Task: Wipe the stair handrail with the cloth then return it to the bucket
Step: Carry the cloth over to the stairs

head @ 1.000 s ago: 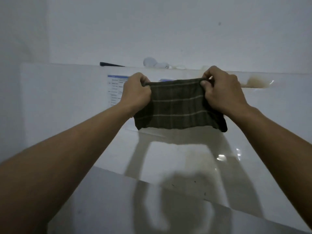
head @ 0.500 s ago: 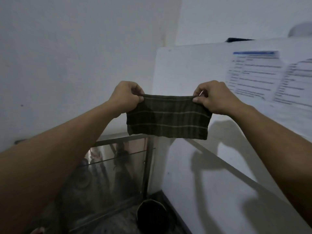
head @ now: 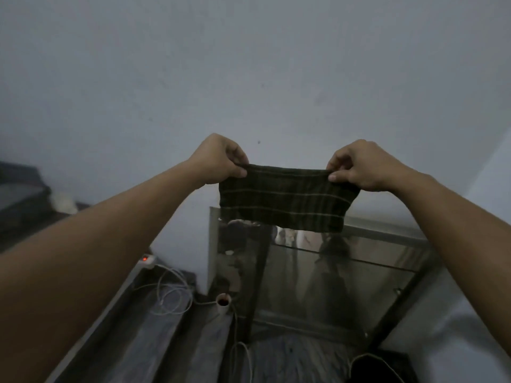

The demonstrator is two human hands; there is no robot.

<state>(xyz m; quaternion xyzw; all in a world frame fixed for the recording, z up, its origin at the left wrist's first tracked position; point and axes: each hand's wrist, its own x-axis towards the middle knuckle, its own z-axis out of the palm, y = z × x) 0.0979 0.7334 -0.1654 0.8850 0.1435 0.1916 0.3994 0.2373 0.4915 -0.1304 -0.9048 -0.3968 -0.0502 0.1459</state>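
Observation:
A dark green cloth (head: 287,200) with thin pale stripes hangs flat and stretched in the air in front of me. My left hand (head: 221,161) pinches its top left corner. My right hand (head: 359,167) pinches its top right corner. Both arms are held out at about chest height. A dark round bucket (head: 373,369) stands on the floor at the bottom right, well below the cloth and partly cut off by the frame. No handrail can be made out in this dim view.
A glass-fronted cabinet with a metal frame (head: 318,272) stands below the cloth. A white cup (head: 223,302) sits on the floor beside white cables (head: 171,294) and a power strip with a red light (head: 146,259). A plain wall (head: 249,78) fills the upper view.
My view has swung left, away from the white panel with printed sheets, toward the wall and glass cabinet. Both hands keep the cloth stretched between them.

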